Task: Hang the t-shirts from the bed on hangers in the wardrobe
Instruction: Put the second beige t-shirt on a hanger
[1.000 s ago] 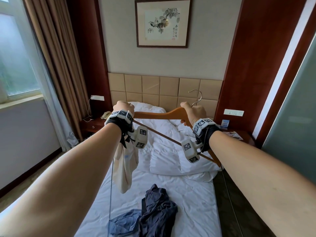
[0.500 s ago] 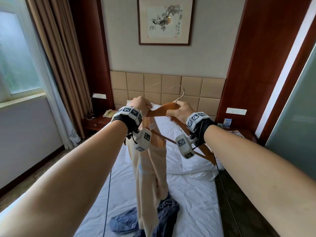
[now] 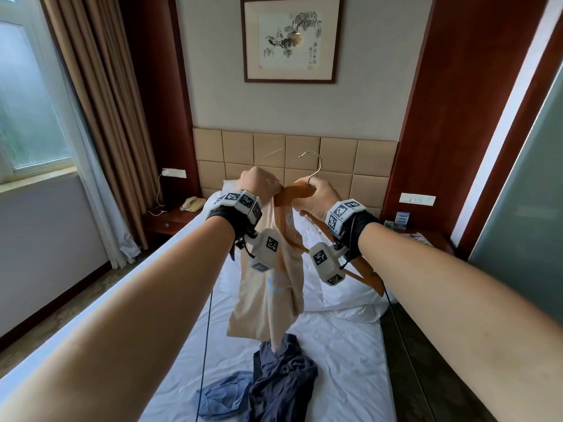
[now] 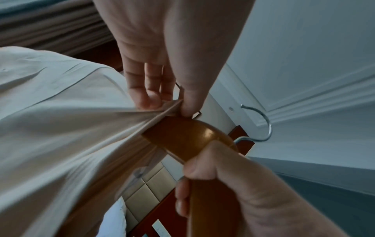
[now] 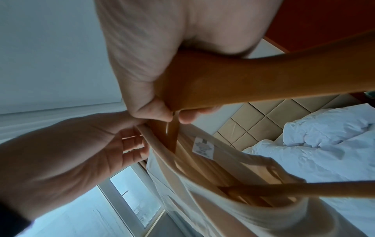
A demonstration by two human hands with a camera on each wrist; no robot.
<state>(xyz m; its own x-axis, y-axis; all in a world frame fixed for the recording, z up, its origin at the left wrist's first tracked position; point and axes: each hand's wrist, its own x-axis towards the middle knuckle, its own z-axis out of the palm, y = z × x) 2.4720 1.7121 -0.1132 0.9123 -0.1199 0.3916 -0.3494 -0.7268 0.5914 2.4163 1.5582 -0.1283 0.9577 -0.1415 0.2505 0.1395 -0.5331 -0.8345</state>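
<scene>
I hold a wooden hanger (image 3: 297, 191) with a metal hook (image 3: 313, 166) up over the bed. My right hand (image 3: 318, 196) grips the hanger (image 4: 182, 137) near its middle, just below the hook. My left hand (image 3: 259, 185) pinches the collar of a beige t-shirt (image 3: 274, 293) against the hanger's left arm. The beige t-shirt (image 4: 61, 120) hangs down from that pinch, its neck opening (image 5: 202, 160) stretched over one end of the hanger (image 5: 263, 77). A dark blue t-shirt (image 3: 283, 379) and a lighter blue one (image 3: 225, 394) lie crumpled on the white bed (image 3: 350, 360).
White pillows and a rumpled duvet (image 3: 344, 287) sit below the tan padded headboard (image 3: 274, 150). A bedside table with a telephone (image 3: 192, 204) stands at the left, near brown curtains (image 3: 100, 102) and a window (image 3: 27, 111). A framed picture (image 3: 291, 38) hangs above. A grey panel (image 3: 524, 208) is at the right.
My hands came closer together and the hanger tilted, its hook now upright. The beige t-shirt went from a bunch under my left hand to hanging long with its collar over the hanger's arm.
</scene>
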